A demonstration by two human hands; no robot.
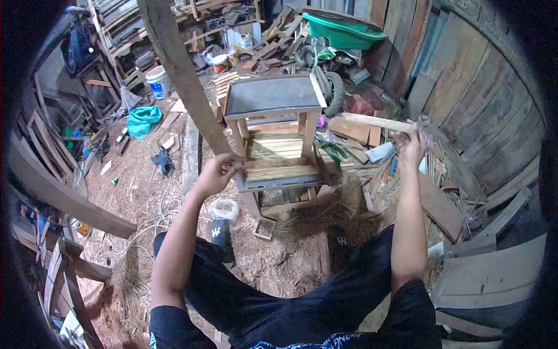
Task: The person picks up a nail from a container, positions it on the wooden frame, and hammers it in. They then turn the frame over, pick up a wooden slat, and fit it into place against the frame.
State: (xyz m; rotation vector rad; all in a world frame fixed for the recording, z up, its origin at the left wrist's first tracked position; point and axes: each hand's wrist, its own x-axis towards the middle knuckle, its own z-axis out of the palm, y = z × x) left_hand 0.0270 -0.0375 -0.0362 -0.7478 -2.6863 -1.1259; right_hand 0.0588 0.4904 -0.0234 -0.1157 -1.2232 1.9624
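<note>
A small wooden stand (279, 174) is in front of me, with a dark panel (273, 96) on top and a lower shelf of light slats (279, 148). At the left front of that shelf is my left hand (220, 173), its thumb and fingers curled together. Whatever lies between those fingertips, if anything, is too small to make out. Out to the right, my right hand (411, 145) is raised and closed around one end of a pale wooden stick (372, 121). The stick points left toward the stand, apart from it.
A wooden post (180, 70) slants down just left of the stand. Pliers with green handles (334, 151) lie to its right among scrap wood. A small wooden frame (264, 228) and a clear plastic bag (224, 209) sit near my feet. Cables (139, 232) cross the sawdust floor.
</note>
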